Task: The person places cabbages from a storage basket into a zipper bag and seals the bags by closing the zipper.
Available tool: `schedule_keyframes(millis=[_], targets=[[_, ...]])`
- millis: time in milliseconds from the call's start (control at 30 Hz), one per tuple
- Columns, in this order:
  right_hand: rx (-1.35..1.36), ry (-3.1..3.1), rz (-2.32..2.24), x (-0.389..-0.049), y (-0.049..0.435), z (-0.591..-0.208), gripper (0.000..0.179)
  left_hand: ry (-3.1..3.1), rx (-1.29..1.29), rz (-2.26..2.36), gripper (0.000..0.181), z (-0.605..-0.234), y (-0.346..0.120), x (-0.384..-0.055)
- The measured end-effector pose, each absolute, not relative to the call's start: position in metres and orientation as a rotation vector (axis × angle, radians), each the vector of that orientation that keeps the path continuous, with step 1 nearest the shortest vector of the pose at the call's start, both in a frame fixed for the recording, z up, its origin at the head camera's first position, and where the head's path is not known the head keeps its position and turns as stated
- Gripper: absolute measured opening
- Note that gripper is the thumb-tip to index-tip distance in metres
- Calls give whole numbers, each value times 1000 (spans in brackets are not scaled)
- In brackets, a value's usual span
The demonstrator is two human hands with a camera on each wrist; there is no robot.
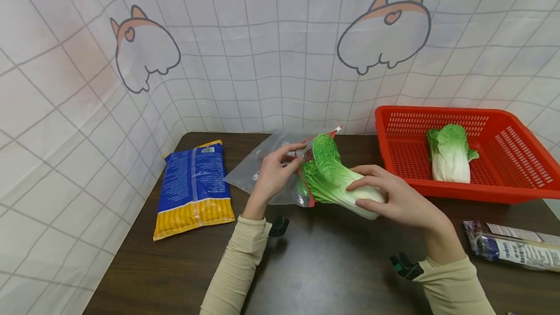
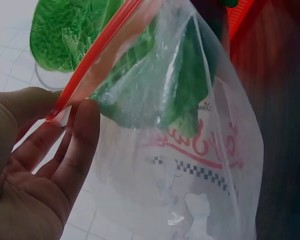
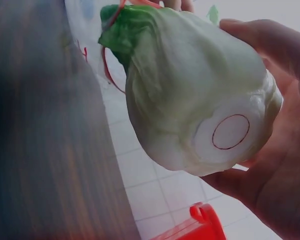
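Note:
My right hand (image 1: 385, 193) grips a napa cabbage (image 1: 345, 186) by its white base, leafy end pointing left. In the right wrist view the round base of the cabbage (image 3: 200, 95) faces the camera, fingers around its side. My left hand (image 1: 277, 169) pinches the red zip edge of a clear plastic zip bag (image 1: 249, 166). Part of the green leaves lies inside the bag's mouth, seen through the plastic in the left wrist view, while one curled leaf (image 2: 52, 40) stays outside the red edge (image 2: 97, 52). Red lettering and a checkered print mark the bag.
A red plastic basket (image 1: 442, 191) at the back right holds another napa cabbage (image 1: 451, 154). Left of the bag lies a blue and yellow package (image 1: 194, 191). Clear-wrapped packages (image 1: 516, 249) lie at the right. A white grid-patterned curtain (image 1: 262, 62) hangs behind the dark table (image 1: 306, 266).

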State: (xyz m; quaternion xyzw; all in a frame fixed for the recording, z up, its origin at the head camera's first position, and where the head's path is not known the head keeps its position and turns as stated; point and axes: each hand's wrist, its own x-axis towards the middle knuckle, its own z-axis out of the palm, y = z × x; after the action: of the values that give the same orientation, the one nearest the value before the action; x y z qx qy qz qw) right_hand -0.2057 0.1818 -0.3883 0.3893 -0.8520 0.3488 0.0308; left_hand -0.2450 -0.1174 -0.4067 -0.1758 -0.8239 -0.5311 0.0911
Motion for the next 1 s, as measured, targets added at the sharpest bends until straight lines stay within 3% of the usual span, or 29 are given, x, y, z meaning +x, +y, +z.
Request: schedule_keyframes(millis=[633, 1000], targets=[[1164, -2580, 1289, -204, 192, -381, 37, -2450, -541, -1604, 35, -405, -119, -243], [1281, -2505, 1270, -208, 188, -375, 38, -2458, -553, -1617, 35, -406, -118, -243]])
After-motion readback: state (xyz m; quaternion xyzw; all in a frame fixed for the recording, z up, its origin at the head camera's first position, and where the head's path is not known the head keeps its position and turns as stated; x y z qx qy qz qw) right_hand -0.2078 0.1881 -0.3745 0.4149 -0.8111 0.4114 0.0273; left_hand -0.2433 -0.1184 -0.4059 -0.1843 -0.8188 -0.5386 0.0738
